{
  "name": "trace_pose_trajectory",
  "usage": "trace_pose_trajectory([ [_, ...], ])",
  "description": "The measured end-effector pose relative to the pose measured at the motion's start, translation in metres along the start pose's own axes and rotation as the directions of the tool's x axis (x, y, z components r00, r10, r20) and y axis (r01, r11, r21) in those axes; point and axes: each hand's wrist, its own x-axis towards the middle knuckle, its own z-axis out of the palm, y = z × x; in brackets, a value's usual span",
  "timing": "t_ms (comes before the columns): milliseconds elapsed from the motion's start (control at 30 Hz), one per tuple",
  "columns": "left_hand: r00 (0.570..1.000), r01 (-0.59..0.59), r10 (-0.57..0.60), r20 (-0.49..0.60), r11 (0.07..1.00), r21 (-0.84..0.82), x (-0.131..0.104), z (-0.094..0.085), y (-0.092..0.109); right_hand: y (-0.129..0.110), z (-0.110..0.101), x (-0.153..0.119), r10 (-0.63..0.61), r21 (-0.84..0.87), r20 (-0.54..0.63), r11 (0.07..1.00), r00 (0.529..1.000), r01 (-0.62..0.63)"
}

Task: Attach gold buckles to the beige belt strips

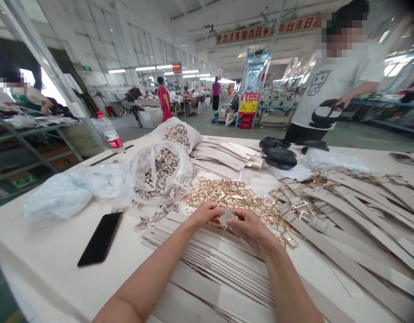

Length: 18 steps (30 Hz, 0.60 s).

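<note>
My right hand (250, 225) is closed round a light-grey belt strap (231, 214), which runs back under the palm toward the wrist. My left hand (207, 214) pinches close to the strap's end; a small loop or buckle in its fingers cannot be made out. Just beyond both hands spreads a heap of gold rectangular buckles (223, 193). Under my forearms lies a row of overlapping grey straps (213, 260). Several small fabric loops (156, 216) are scattered left of my left hand.
Two clear bags (136, 168) of loops stand behind, near a red-capped bottle (110, 132). A black phone (101, 238) lies at left. Straps with buckles (345, 211) cover the right side. Black rolled items (280, 158) lie at the back, where a person (338, 85) stands.
</note>
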Motion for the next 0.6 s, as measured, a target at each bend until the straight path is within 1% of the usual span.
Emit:
trace_pose_trajectory([
  [33, 0.998, 0.007, -0.009, 0.062, 1.0, 0.027, -0.001, -0.003, -0.003, 0.002, -0.002, 0.0, 0.004, -0.046, 0.036, 0.999, 0.999, -0.003],
  [67, 0.995, -0.004, -0.002, 0.101, 0.999, 0.051, -0.002, -0.005, -0.007, 0.004, -0.004, 0.0, 0.017, -0.069, 0.067, 0.998, 0.998, -0.013],
  [133, 0.99, -0.033, 0.023, 0.138, 0.997, 0.072, -0.004, -0.007, -0.015, 0.009, -0.005, -0.001, 0.07, -0.055, 0.085, 0.996, 0.994, -0.065],
  [200, 0.986, -0.025, 0.013, 0.166, 0.997, 0.073, -0.005, -0.007, -0.023, 0.014, -0.004, -0.001, 0.142, -0.009, 0.042, 0.99, 0.989, -0.142],
  [267, 0.982, -0.001, -0.013, 0.188, 0.997, 0.075, -0.005, -0.007, -0.03, 0.019, -0.003, -0.002, 0.191, 0.012, 0.004, 0.982, 0.982, -0.191],
  [333, 0.986, -0.018, 0.0, 0.164, 0.994, 0.107, -0.004, -0.008, -0.036, 0.02, -0.005, -0.002, 0.198, -0.047, -0.031, 0.979, 0.98, -0.2],
  [367, 0.991, -0.044, 0.026, 0.129, 0.988, 0.146, -0.003, -0.009, -0.038, 0.018, -0.006, -0.002, 0.186, -0.109, -0.08, 0.975, 0.979, -0.194],
  [400, 0.995, -0.072, 0.056, 0.084, 0.977, 0.199, -0.002, -0.011, -0.039, 0.014, -0.006, 0.0, 0.16, -0.193, -0.162, 0.963, 0.974, -0.19],
  [433, 0.996, -0.09, 0.083, 0.037, 0.961, 0.262, -0.001, -0.013, -0.04, 0.006, -0.006, 0.003, 0.109, -0.295, -0.265, 0.937, 0.958, -0.188],
  [467, 0.994, -0.101, 0.108, -0.003, 0.941, 0.322, 0.0, -0.014, -0.041, -0.004, -0.003, 0.009, 0.032, -0.398, -0.355, 0.899, 0.934, -0.182],
  [500, 0.991, -0.105, 0.127, -0.035, 0.923, 0.37, 0.0, -0.016, -0.041, -0.016, 0.003, 0.016, -0.061, -0.493, -0.408, 0.854, 0.911, -0.164],
  [533, 0.988, -0.101, 0.138, -0.066, 0.91, 0.403, 0.0, -0.016, -0.041, -0.03, 0.011, 0.026, -0.15, -0.578, -0.402, 0.807, 0.903, -0.123],
  [567, 0.985, -0.09, 0.142, -0.096, 0.906, 0.415, 0.0, -0.016, -0.042, -0.043, 0.023, 0.039, -0.212, -0.636, -0.333, 0.77, 0.919, -0.053],
  [600, 0.982, -0.081, 0.143, -0.127, 0.912, 0.401, 0.0, -0.016, -0.043, -0.054, 0.037, 0.053, -0.245, -0.683, -0.223, 0.73, 0.943, 0.028],
])
